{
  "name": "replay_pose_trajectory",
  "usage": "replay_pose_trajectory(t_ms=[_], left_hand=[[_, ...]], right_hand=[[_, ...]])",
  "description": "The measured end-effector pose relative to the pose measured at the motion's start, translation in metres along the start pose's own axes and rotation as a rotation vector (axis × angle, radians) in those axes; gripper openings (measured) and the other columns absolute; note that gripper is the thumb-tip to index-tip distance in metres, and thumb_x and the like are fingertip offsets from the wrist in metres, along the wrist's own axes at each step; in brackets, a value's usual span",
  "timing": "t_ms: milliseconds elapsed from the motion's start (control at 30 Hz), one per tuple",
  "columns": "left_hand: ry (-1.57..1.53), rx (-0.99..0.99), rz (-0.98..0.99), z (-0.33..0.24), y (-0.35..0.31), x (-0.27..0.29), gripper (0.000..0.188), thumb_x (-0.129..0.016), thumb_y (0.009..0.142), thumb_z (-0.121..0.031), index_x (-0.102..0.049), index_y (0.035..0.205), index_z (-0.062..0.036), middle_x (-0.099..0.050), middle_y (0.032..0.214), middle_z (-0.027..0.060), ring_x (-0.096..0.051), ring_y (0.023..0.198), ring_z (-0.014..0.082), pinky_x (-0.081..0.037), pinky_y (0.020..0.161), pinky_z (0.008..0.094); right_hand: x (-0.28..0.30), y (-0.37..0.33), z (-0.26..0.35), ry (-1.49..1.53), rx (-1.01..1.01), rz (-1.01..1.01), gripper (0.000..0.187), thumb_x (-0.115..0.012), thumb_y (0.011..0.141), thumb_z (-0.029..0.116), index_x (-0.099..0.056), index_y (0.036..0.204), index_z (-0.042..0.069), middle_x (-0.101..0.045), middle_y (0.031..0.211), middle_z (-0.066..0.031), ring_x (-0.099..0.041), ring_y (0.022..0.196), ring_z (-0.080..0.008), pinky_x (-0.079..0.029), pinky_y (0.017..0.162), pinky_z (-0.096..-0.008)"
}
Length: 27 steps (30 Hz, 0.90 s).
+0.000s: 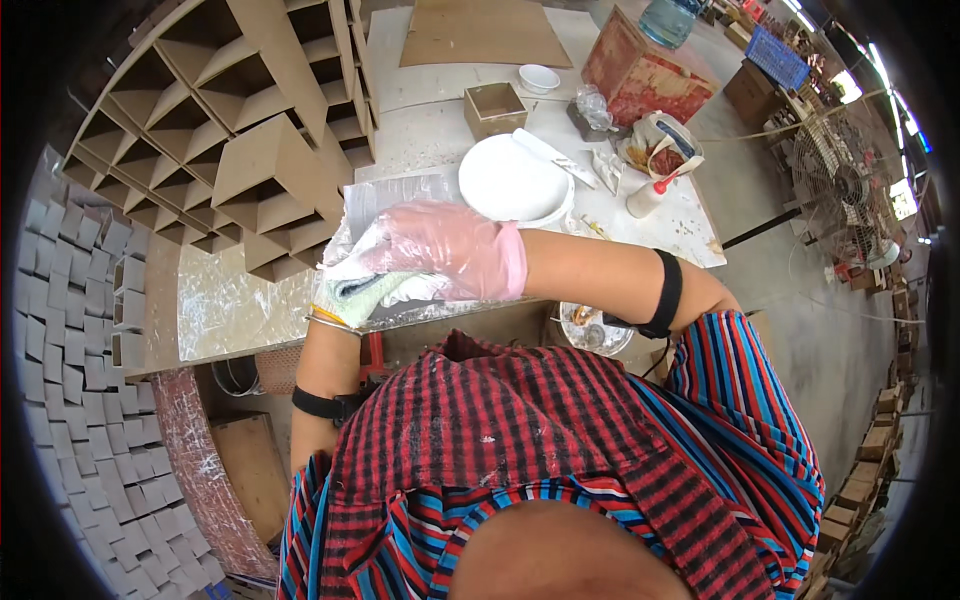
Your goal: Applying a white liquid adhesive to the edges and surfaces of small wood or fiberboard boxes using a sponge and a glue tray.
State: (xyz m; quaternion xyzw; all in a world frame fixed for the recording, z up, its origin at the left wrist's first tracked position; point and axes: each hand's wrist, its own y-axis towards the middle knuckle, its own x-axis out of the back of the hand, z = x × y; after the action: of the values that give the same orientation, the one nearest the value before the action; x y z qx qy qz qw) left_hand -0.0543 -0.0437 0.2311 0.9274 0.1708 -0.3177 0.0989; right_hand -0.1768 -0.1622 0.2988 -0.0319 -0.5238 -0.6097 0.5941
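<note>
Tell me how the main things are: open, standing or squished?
Right hand: plastic-gloved
Left hand: mostly covered
Boxes: stacked, open-fronted
Small box: upright, open-topped
Bowl: upright, open
Tub: upright; lid unclear
Strip: lying across tub
Bottle: upright, red-topped
Clear bag: crumpled
Tote: open
Fan: standing; spinning unclear

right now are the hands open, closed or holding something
Left hand: fingers unclear, grip cannot be told.
Right hand: close to the left, grip cannot be told.

The plastic-gloved right grip (435, 248) is just beside the left grip (358, 298). Beyond both, to the right is a white tub (512, 180); to the left, cardboard boxes (262, 170).
</note>
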Motion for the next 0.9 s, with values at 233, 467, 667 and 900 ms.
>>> replay_pose_trajectory(t_ms=[233, 467, 667, 900], left_hand=[[-0.140, 0.256, -0.313, 0.006, -0.001, -0.014, 0.030, -0.050, 0.090, -0.029, -0.057, 0.104, -0.0037, -0.060, 0.099, 0.0106, -0.059, 0.089, 0.0190, -0.051, 0.076, 0.0326], [0.263, 0.050, 0.036, 0.005, 0.017, 0.029, 0.032, -0.050, 0.091, -0.029, -0.055, 0.108, -0.0037, -0.059, 0.099, 0.0113, -0.059, 0.089, 0.0213, -0.051, 0.077, 0.0329], [0.124, 0.048, 0.123, 0.003, 0.003, 0.021, 0.058, -0.041, 0.089, -0.052, -0.046, 0.124, -0.0065, -0.052, 0.122, 0.0134, -0.054, 0.105, 0.0272, -0.045, 0.090, 0.0401], [-0.156, 0.197, -0.268, 0.006, -0.004, 0.005, 0.047, -0.041, 0.092, -0.038, -0.047, 0.122, -0.0013, -0.054, 0.119, 0.0141, -0.055, 0.105, 0.0278, -0.045, 0.090, 0.0396]], right_hand=[[0.030, 0.012, -0.088, -0.175, -0.136, -0.172, 0.044, -0.059, 0.082, 0.017, -0.050, 0.124, 0.018, -0.055, 0.103, -0.0111, -0.052, 0.098, -0.0288, -0.041, 0.087, -0.0367], [0.016, -0.011, -0.001, -0.052, -0.031, -0.116, 0.049, -0.064, 0.078, 0.010, -0.049, 0.124, 0.016, -0.055, 0.106, -0.0105, -0.054, 0.101, -0.0230, -0.043, 0.086, -0.0331], [0.015, -0.010, -0.030, -0.103, -0.102, -0.166, 0.042, -0.063, 0.079, 0.011, -0.054, 0.120, 0.011, -0.058, 0.109, -0.0084, -0.056, 0.098, -0.0231, -0.043, 0.087, -0.0334], [0.046, -0.010, -0.046, 0.164, -0.785, -0.538, 0.038, -0.058, 0.084, 0.025, -0.054, 0.115, 0.003, -0.058, 0.110, -0.0084, -0.054, 0.100, -0.0161, -0.041, 0.087, -0.0272]])
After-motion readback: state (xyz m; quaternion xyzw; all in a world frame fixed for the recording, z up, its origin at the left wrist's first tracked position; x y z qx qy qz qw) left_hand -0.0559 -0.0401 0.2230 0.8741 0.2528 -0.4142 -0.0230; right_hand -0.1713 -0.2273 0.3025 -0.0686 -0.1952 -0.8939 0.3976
